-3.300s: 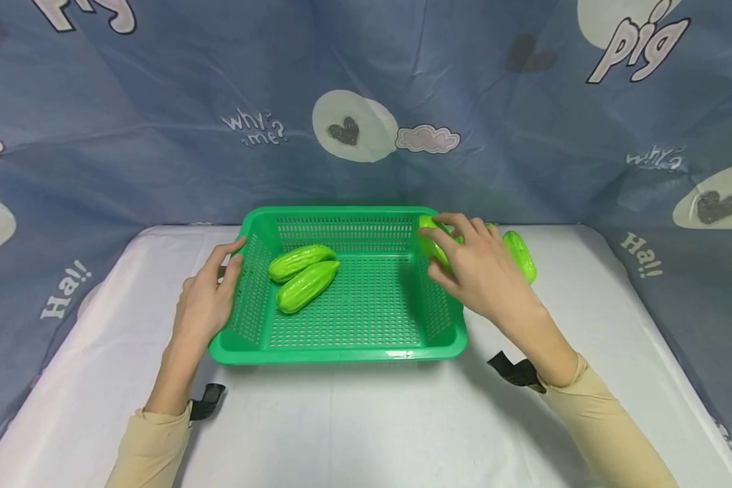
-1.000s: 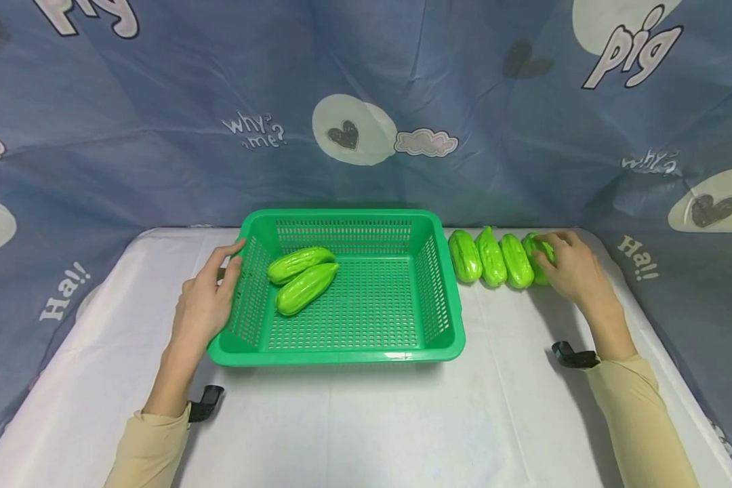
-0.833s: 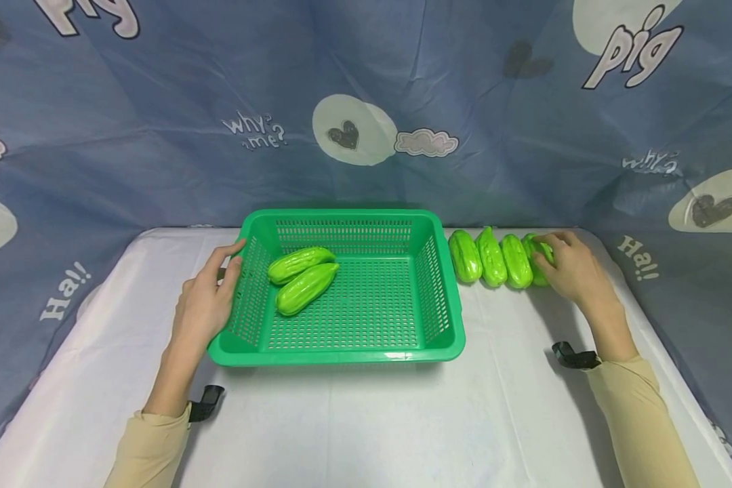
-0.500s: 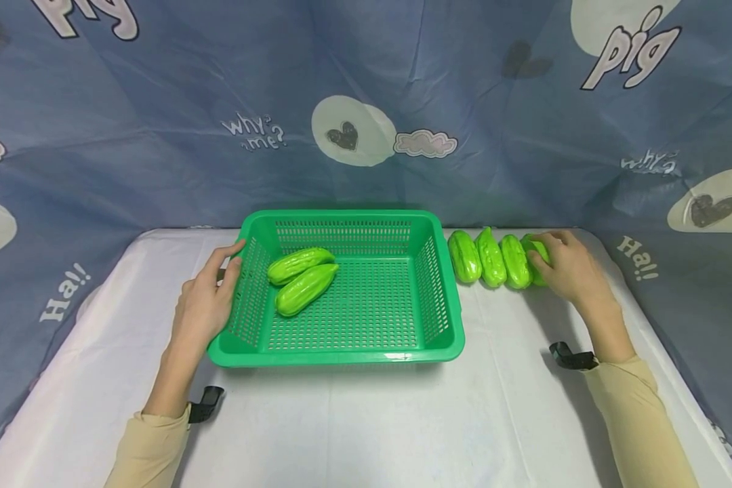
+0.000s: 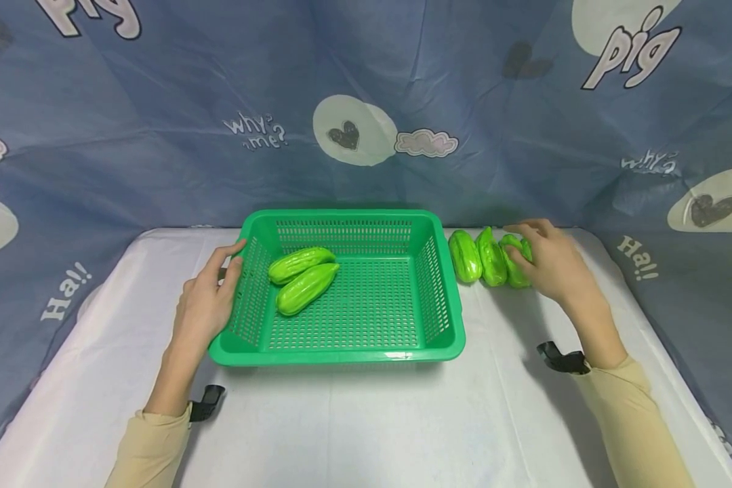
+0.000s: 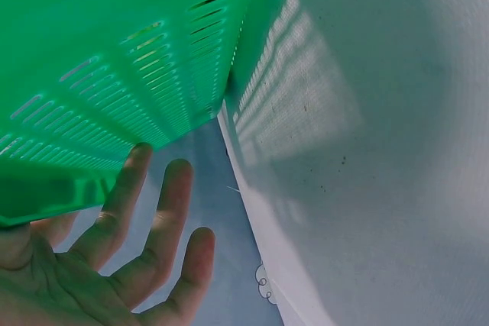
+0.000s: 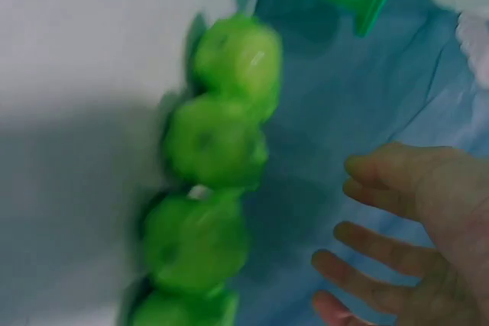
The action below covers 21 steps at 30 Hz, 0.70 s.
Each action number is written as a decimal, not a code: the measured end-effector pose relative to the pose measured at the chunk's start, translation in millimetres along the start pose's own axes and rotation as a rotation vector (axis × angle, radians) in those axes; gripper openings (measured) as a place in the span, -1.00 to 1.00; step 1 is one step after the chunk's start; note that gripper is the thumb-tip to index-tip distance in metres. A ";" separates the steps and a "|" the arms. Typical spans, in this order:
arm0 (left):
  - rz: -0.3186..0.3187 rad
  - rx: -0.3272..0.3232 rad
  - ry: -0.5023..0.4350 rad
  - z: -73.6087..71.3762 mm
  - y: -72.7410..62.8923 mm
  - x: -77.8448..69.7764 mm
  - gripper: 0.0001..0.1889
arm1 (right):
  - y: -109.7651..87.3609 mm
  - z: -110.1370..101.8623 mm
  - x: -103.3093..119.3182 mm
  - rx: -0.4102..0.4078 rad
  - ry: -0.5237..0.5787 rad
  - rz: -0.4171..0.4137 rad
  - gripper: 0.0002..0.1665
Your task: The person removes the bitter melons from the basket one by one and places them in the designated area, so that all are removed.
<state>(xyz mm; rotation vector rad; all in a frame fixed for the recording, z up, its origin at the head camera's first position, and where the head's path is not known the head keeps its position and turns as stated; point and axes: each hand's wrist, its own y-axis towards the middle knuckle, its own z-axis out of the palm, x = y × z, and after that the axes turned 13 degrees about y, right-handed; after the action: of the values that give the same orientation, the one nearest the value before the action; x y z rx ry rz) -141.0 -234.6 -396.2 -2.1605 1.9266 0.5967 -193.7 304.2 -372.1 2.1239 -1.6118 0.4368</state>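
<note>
In the head view, my left hand (image 5: 204, 305) rests at the left rim of a green plastic basket (image 5: 341, 356). The left wrist view has its fingers (image 6: 164, 227) extended beside the basket's slotted outer wall. Inside the basket lie two glossy, ridged bitter melons (image 5: 307, 288), side by side. Several more bitter melons (image 5: 465, 256) stand in a row right of the basket, the rightmost partly hidden behind my right hand (image 5: 552, 264). That hand is over the right end of the row; the right wrist view puts its loosely spread fingers (image 7: 382, 250) apart from the melons (image 7: 195, 242), holding nothing.
A white cloth (image 5: 366, 420) covers the table. Behind it hangs a blue printed curtain (image 5: 366, 61), reaching down to the table's back edge. The basket's right wall stands close to the nearest melon of the row.
Over three seconds ago my right hand was at a melon on the basket's right wall; it went to the row's right end, touched the last melon, and has now let go and shifted left.
</note>
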 end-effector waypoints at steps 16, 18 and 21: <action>-0.007 0.011 -0.001 -0.3 0.3 0.5 -0.43 | 2.9 27.9 93.3 -0.024 0.003 -0.364 -0.52; -0.006 0.010 -0.001 -0.1 0.2 0.7 -0.43 | 4.1 32.4 103.4 -0.017 -0.010 -0.396 -0.51; -0.007 0.011 0.000 0.2 0.5 0.9 -0.43 | 5.9 38.7 117.5 0.003 -0.023 -0.441 -0.51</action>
<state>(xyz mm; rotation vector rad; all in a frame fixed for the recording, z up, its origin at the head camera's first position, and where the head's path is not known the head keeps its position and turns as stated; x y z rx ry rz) -141.4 -235.4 -396.7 -2.1593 1.9168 0.5838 -167.9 185.9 -346.0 2.4039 -1.1016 0.2688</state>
